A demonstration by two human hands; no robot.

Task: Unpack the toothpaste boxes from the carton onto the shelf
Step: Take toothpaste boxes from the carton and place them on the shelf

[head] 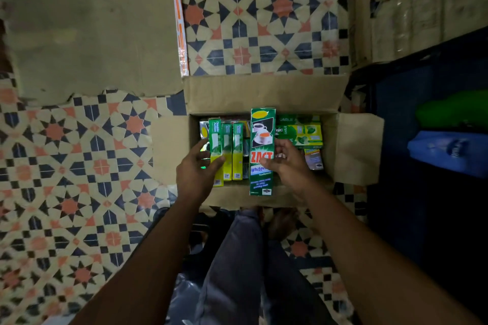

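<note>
At six o'clock, nearest the camera, the person's legs in grey trousers [237,266] point toward the open carton [264,92], which sits on the patterned tile floor [79,155] just ahead.

Both forearms reach into it. The left hand [196,169] grips a green-and-yellow toothpaste box [216,140] at the carton's nine o'clock side, thumb across its front and fingers behind it. The right hand [289,163] grasps a tall green ZACT box [262,129], thumb on the red lettering and fingers curled round its right edge. This box rises above the others and its near end overlaps the carton's near wall.

Inside the carton, two more green-and-yellow boxes [237,150] stand just beside the one held in the left hand. Toward three o'clock lie flat green Darlie boxes [303,132] (their print is only partly readable), with a small grey pack [313,159] nearer the right wrist.

Beyond the carton, at ten o'clock, a flattened sheet of cardboard [92,34] lies on the tiles. At three o'clock stands a dark blue shelf [390,119] holding a green object [456,109] and a blue packet [446,152], both blurred. At one o'clock, stacked cartons [422,2] rise behind it.
</note>
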